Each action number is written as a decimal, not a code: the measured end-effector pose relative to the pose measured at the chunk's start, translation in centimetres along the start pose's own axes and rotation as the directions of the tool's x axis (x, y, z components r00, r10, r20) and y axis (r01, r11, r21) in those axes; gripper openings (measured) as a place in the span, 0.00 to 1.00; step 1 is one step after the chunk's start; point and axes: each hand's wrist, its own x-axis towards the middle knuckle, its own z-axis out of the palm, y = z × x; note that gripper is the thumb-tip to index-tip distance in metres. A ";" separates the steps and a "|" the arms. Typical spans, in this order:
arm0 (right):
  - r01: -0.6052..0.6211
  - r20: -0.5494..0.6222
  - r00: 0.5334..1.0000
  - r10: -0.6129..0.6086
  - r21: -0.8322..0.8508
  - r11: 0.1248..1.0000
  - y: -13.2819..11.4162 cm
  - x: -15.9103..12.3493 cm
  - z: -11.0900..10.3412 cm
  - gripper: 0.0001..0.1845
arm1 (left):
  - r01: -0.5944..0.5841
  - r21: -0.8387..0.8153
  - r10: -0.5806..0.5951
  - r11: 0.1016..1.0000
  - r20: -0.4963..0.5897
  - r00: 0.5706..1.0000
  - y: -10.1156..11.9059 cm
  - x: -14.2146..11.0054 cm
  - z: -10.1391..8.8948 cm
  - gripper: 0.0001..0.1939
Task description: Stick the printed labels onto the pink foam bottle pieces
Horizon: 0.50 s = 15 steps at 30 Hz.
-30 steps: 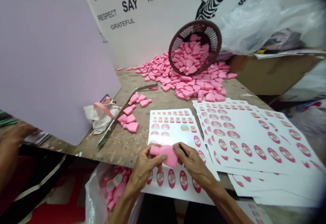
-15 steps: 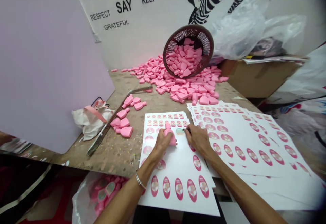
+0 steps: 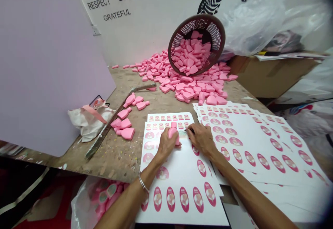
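Note:
My left hand (image 3: 168, 144) is closed round a small pink bottle-shaped piece (image 3: 172, 130), its neck pointing up and away from me. The piece is over the upper part of a white sticker sheet (image 3: 179, 166) printed with pink oval and round labels. To its right, my right hand (image 3: 201, 137) rests on the same sheet, its fingers pinched on a thin dark tool (image 3: 189, 130) whose kind I cannot make out. The tool's tip is beside a pale greenish label (image 3: 183, 134) between the two hands. Fingers partly hide that label.
Pink pieces spill from a tipped brown basket (image 3: 221, 31) at the back. A bent metal bar (image 3: 109, 128), several loose pieces (image 3: 127, 133) and a cloth bag (image 3: 90, 121) lie left. More sticker sheets (image 3: 249, 132) lie right. A plastic bag (image 3: 80, 197) of labelled pieces hangs below.
My left hand has turned the pink piece more upright. The right hand stays by the pale label, which is now more covered. The view has tilted down slightly.

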 end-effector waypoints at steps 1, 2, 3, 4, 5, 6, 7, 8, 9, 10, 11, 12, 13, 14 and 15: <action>0.008 -0.004 1.000 -0.008 -0.014 1.000 0.0 -0.1 0.1 0.09 | -0.002 -0.002 0.002 1.000 0.011 1.000 -0.1 0.1 0.2 0.17; 0.013 -0.009 1.000 -0.013 -0.026 1.000 0.0 -0.2 0.2 0.09 | -0.004 -0.006 0.005 1.000 0.022 1.000 -0.2 0.2 0.3 0.17; 0.016 -0.014 1.000 -0.016 -0.035 0.999 -0.1 -0.3 0.3 0.10 | -0.007 -0.011 0.007 1.000 0.030 1.000 -0.3 0.2 0.4 0.18; 0.018 -0.018 1.000 -0.018 -0.040 0.999 -0.1 -0.3 0.4 0.10 | -0.009 -0.016 0.010 1.000 0.037 0.999 -0.4 0.3 0.4 0.19; 0.019 -0.020 1.000 -0.020 -0.042 0.999 -0.1 -0.4 0.4 0.10 | -0.012 -0.020 0.013 1.000 0.042 0.999 -0.6 0.3 0.4 0.20; 0.021 -0.021 1.000 -0.021 -0.039 0.999 0.0 -0.4 0.5 0.10 | -0.014 -0.022 0.015 1.000 0.045 0.999 -0.6 0.3 0.4 0.21; 0.022 -0.019 1.000 -0.023 -0.032 0.999 0.0 -0.5 0.5 0.10 | -0.015 -0.023 0.016 1.000 0.048 0.999 -0.7 0.4 0.3 0.22; 0.023 -0.017 1.000 -0.023 -0.023 0.999 0.1 -0.5 0.5 0.09 | -0.015 -0.022 0.016 1.000 0.050 0.999 -0.8 0.4 0.3 0.22; 0.022 -0.015 1.000 -0.022 -0.012 1.000 0.1 -0.5 0.5 0.08 | -0.014 -0.018 0.015 1.000 0.051 0.999 -0.8 0.4 0.2 0.22; 0.020 -0.011 1.000 -0.020 -0.001 1.000 0.2 -0.5 0.5 0.08 | -0.014 -0.013 0.015 1.000 0.052 0.999 -0.8 0.4 0.2 0.21; 0.016 -0.009 1.000 -0.016 0.009 1.000 0.3 -0.5 0.5 0.08 | -0.014 -0.009 0.015 1.000 0.054 0.998 -0.8 0.4 0.1 0.21; 0.011 -0.006 1.000 -0.011 0.018 1.000 0.4 -0.5 0.6 0.07 | -0.014 -0.005 0.014 1.000 0.058 0.998 -0.7 0.4 0.1 0.21; 0.006 -0.004 1.000 -0.006 0.026 1.000 0.4 -0.5 0.6 0.07 | -0.013 -0.003 0.013 1.000 0.062 0.998 -0.7 0.4 0.1 0.21; 0.001 -0.002 1.000 -0.001 0.033 0.999 0.5 -0.4 0.6 0.07 | -0.014 -0.003 0.014 1.000 0.067 0.998 -0.7 0.4 0.1 0.21; -0.003 0.000 1.000 0.003 0.039 0.999 0.5 -0.4 0.5 0.06 | -0.016 -0.007 0.017 1.000 0.071 0.997 -0.6 0.3 0.1 0.22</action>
